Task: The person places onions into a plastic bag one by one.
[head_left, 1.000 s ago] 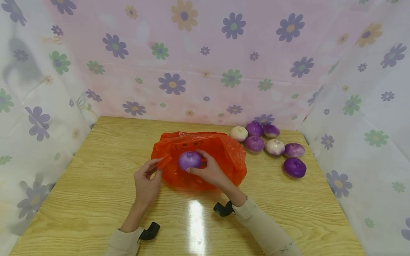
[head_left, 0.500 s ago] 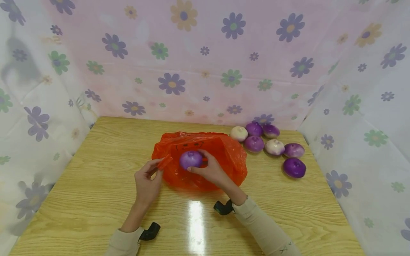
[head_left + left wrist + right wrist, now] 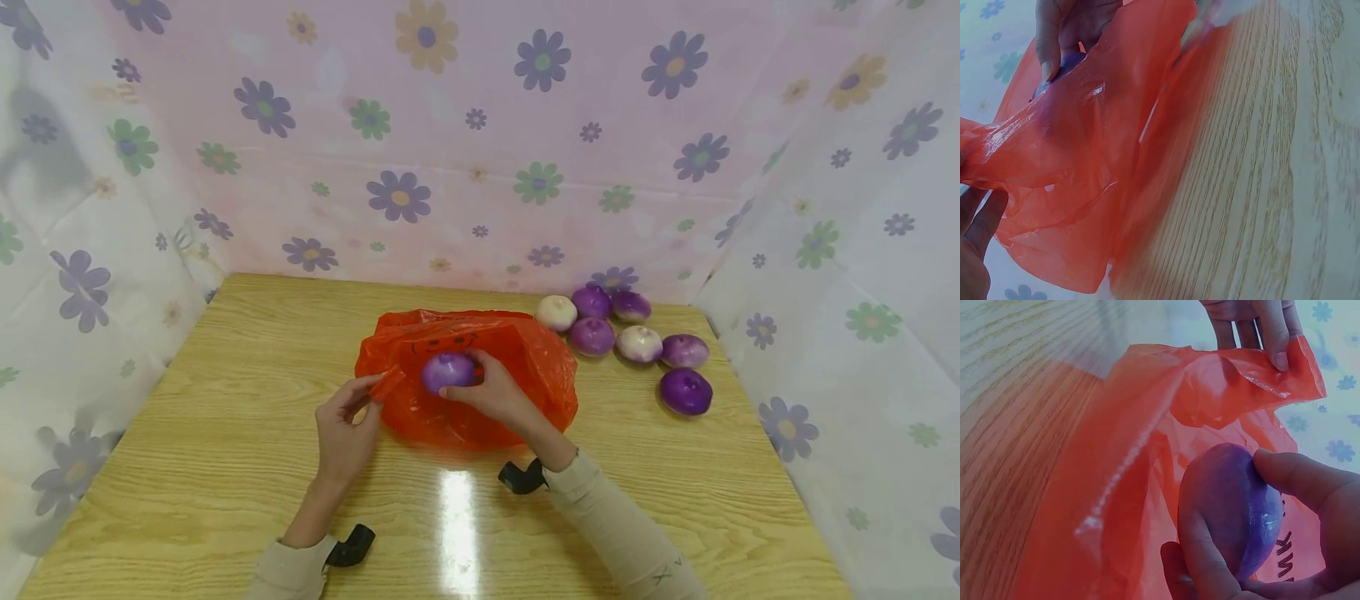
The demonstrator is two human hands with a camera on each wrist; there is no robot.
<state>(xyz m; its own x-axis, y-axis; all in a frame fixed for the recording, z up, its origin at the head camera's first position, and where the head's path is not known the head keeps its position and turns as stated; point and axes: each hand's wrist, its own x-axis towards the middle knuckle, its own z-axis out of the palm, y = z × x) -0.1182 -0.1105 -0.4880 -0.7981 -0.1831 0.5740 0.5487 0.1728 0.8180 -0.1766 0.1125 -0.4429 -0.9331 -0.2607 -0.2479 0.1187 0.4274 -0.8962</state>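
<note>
- Here's the left hand (image 3: pixel 347 429), thumb and fingers pinching the near-left edge of the bag (image 3: pixel 551 367)
- And the bag, red and crinkled, gapes open on the table (image 3: pixel 225 400)
- The purple onion (image 3: pixel 447 372) is right at its mouth
- Right hand (image 3: pixel 498 396) has it, fingers and thumb curled round its sides
- Over right, seven more onions (image 3: pixel 639 343), two pale, five purple, bunched together
</note>
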